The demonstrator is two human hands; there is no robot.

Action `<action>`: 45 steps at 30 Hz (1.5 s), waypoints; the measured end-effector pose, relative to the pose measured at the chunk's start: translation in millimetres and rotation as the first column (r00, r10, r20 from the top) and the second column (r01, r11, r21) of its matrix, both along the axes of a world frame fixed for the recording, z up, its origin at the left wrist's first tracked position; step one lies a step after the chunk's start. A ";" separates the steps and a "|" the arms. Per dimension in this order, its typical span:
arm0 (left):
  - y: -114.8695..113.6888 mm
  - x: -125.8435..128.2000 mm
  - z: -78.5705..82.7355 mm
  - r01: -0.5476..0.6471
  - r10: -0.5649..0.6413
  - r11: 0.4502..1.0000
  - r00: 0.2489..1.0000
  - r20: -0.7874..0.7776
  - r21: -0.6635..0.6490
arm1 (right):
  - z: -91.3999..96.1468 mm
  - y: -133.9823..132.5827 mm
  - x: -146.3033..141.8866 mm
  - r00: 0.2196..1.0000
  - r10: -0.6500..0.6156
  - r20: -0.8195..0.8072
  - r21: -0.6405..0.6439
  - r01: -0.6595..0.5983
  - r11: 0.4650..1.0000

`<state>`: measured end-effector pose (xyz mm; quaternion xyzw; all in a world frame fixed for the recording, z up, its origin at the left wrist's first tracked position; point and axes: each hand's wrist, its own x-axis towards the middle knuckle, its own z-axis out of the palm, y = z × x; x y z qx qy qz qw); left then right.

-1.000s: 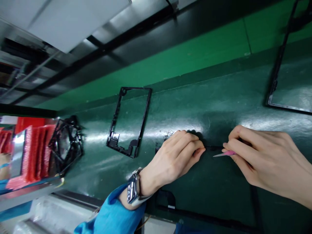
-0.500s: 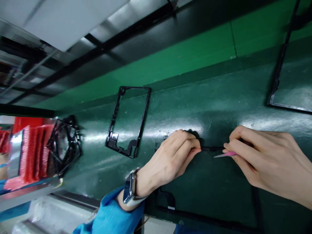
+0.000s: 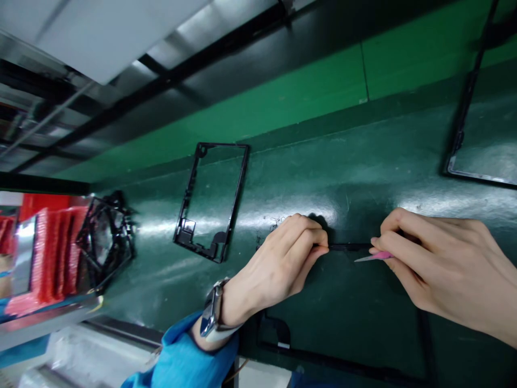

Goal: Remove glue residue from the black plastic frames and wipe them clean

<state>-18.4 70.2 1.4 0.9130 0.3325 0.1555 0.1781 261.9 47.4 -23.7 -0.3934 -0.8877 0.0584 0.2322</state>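
A black rectangular frame lies in front of me on the green table, its far bar running between my hands. My left hand, with a watch on the wrist, is closed in a pinch on that far bar. My right hand is closed around a slim pink tool with a pointed grey tip. The tip points left, just on the near side of the bar. The right fingertips are at the bar's right part; whether they also grip it I cannot tell. Both hands cover parts of the frame.
Another black frame lies flat to the left, and a third at the far right. Further left is a pile of black frames beside red bubble-wrap packs. A green wall edge runs along the back.
My left hand has slid slightly left along the frame's bar, baring a bit more of it. My right hand and the pink tool stay in place.
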 end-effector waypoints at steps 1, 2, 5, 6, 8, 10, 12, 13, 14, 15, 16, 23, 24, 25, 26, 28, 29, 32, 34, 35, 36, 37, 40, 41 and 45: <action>0.0 -0.5 0.4 -0.004 0.004 1.000 1.000 -0.002 0.000 | 0.0 -0.1 0.3 1.000 -0.002 0.006 -0.002 0.002 1.000; 0.1 -1.1 0.6 -0.007 0.007 1.000 1.000 -0.004 -0.001 | 0.1 -0.1 0.4 1.000 -0.002 0.008 -0.003 0.002 1.000; 0.7 -2.9 0.6 -0.007 0.007 1.000 1.000 -0.009 -0.011 | 1.0 0.4 0.2 1.000 0.005 0.007 -0.006 -0.005 1.000; 0.9 -3.4 0.7 -0.005 0.005 1.000 1.000 -0.008 -0.015 | 1.2 0.6 -0.1 1.000 0.007 0.010 -0.007 -0.007 1.000; 1.4 -4.4 1.0 0.000 0.000 1.000 1.000 0.003 -0.025 | 1.4 1.0 -0.8 1.000 0.005 0.016 -0.005 -0.005 1.000; 1.7 -5.5 1.7 0.001 0.000 0.999 1.000 0.021 -0.045 | 1.0 1.3 -1.3 1.000 0.004 0.021 -0.005 -0.004 1.000; 1.8 -6.4 2.5 -0.003 0.006 0.996 0.999 0.044 -0.084 | 0.7 1.3 -1.5 1.000 0.006 0.021 -0.011 -0.005 1.000; 1.8 -6.7 3.0 -0.005 0.011 0.994 0.998 0.056 -0.108 | 0.7 1.2 -1.5 1.000 0.009 0.019 -0.014 -0.009 1.000; 1.8 -6.8 3.4 -0.006 0.015 0.991 0.998 0.067 -0.131 | 0.7 1.0 -1.3 1.000 0.009 0.017 -0.015 -0.009 1.000; 1.7 -6.7 3.8 -0.008 0.020 0.989 0.997 0.078 -0.150 | 0.9 0.9 -1.1 1.000 0.009 0.014 -0.015 -0.009 1.000; 1.5 -6.3 4.2 -0.010 0.025 0.986 0.996 0.089 -0.167 | 1.0 0.9 -0.9 1.000 0.011 0.013 -0.014 -0.010 1.000; -1.3 3.2 4.2 0.022 0.010 0.973 0.991 0.135 -0.229 | -0.2 2.0 -0.4 1.000 0.008 0.001 0.007 -0.008 1.000; -1.5 4.8 3.4 0.022 0.011 0.973 0.990 0.140 -0.230 | -0.4 2.3 -0.5 1.000 0.009 0.000 0.013 -0.009 1.000; -1.6 6.1 2.5 0.021 0.013 0.973 0.989 0.146 -0.229 | -0.7 2.5 -0.6 1.000 0.011 0.000 0.015 -0.011 1.000; -1.4 7.2 1.4 0.020 0.016 0.974 0.988 0.156 -0.226 | -0.8 2.6 -0.7 1.000 0.012 -0.001 0.019 -0.012 1.000; -0.8 8.9 -0.7 0.020 0.018 0.975 0.985 0.171 -0.219 | -0.8 2.8 -0.9 1.000 0.014 -0.006 0.026 -0.014 1.000; -0.5 9.5 -1.5 0.021 0.016 0.977 0.985 0.173 -0.212 | -0.7 2.9 -1.0 1.000 0.013 -0.009 0.026 -0.013 1.000; 0.2 10.8 -2.3 0.014 0.011 0.984 0.990 0.139 -0.178 | -0.2 3.2 -1.2 1.000 0.013 -0.014 0.018 -0.013 1.000; 0.0 11.0 -1.7 0.003 0.015 0.988 0.993 0.117 -0.157 | 0.1 3.5 -1.4 1.000 0.013 -0.014 0.015 -0.013 1.000; -0.2 11.0 -1.2 -0.001 0.018 0.988 0.994 0.108 -0.155 | 0.2 3.6 -1.5 1.000 0.013 -0.016 0.017 -0.012 1.000; -0.5 10.7 -0.6 -0.005 0.021 0.988 0.995 0.101 -0.155 | 0.2 3.7 -1.5 1.000 0.013 -0.015 0.017 -0.013 1.000; -0.8 10.3 -0.1 -0.008 0.023 0.988 0.995 0.096 -0.156 | 0.3 3.7 -1.6 1.000 0.013 -0.017 0.019 -0.013 1.000; -2.0 8.5 0.8 -0.021 0.034 0.986 0.996 0.081 -0.164 | 0.8 3.3 -1.6 1.000 0.015 -0.016 0.020 -0.015 1.000; -2.4 7.9 1.0 -0.027 0.040 0.987 0.996 0.077 -0.160 | 1.1 3.1 -1.6 1.000 0.015 -0.014 0.022 -0.014 1.000; -4.5 7.0 2.7 -0.073 0.081 0.988 0.996 0.048 -0.136 | 2.1 2.8 -1.4 1.000 0.019 -0.012 0.022 -0.019 1.000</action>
